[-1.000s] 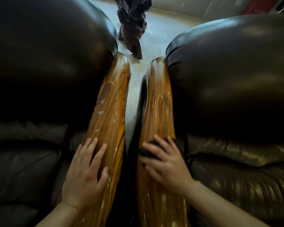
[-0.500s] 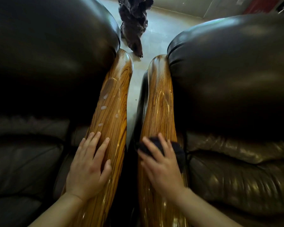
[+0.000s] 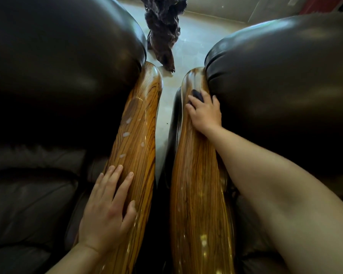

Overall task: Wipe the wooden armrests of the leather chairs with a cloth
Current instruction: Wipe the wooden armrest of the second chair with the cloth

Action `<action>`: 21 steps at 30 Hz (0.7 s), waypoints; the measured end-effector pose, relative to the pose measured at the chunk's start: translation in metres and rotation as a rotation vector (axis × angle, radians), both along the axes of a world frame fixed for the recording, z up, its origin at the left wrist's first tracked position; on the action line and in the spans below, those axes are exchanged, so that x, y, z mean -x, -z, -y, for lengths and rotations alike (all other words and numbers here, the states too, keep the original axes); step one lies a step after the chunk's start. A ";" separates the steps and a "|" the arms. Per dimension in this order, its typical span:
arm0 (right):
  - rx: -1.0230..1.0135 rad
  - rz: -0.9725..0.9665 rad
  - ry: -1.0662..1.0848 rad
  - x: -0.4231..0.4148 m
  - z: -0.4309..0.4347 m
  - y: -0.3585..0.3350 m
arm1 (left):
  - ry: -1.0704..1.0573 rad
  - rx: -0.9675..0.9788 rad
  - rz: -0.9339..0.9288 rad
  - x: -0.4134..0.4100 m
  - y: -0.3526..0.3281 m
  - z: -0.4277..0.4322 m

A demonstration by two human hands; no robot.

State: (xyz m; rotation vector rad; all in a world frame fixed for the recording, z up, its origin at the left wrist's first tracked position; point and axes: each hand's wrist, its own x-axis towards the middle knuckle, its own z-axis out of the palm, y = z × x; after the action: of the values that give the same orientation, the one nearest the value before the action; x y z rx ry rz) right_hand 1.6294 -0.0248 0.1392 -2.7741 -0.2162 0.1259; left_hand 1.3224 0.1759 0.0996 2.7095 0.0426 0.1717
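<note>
Two glossy striped wooden armrests run side by side between two dark leather chairs. On the right armrest (image 3: 198, 175), my right hand (image 3: 205, 113) presses a dark cloth (image 3: 198, 95) against the wood near its far end; only a small part of the cloth shows past my fingers. My left hand (image 3: 109, 206) lies flat with fingers spread on the near part of the left armrest (image 3: 139, 123), holding nothing. Pale wet spots dot the left armrest beyond my fingers.
The left chair's backrest (image 3: 67, 56) and the right chair's backrest (image 3: 285, 76) bulge over the armrests. A narrow gap with pale floor (image 3: 166, 107) separates the chairs. A dark gnarled wooden piece (image 3: 162, 30) stands on the floor beyond the gap.
My right hand has slid the cloth away from me along the right armrest, from its middle to near its far end. My left hand stays flat on the left armrest.
</note>
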 end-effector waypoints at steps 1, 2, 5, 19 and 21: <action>-0.061 0.008 0.031 -0.004 0.000 -0.002 | -0.001 0.000 -0.001 0.000 -0.001 0.000; -0.123 0.029 0.059 -0.002 0.001 -0.001 | 0.001 -0.003 -0.004 -0.001 -0.001 0.000; -0.249 0.118 0.120 0.047 0.014 0.005 | 0.011 0.000 -0.022 0.000 -0.002 0.000; 0.119 0.171 -0.443 0.096 0.016 0.015 | 0.015 -0.021 -0.026 -0.001 0.001 0.000; 0.148 0.074 -0.275 0.029 -0.005 0.002 | 0.009 -0.024 -0.019 0.000 0.002 -0.002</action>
State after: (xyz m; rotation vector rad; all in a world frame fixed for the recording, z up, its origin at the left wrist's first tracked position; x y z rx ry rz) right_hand 1.6008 -0.0201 0.1374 -2.8835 -0.6310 0.1111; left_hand 1.3228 0.1783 0.0973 2.7346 0.0336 0.1440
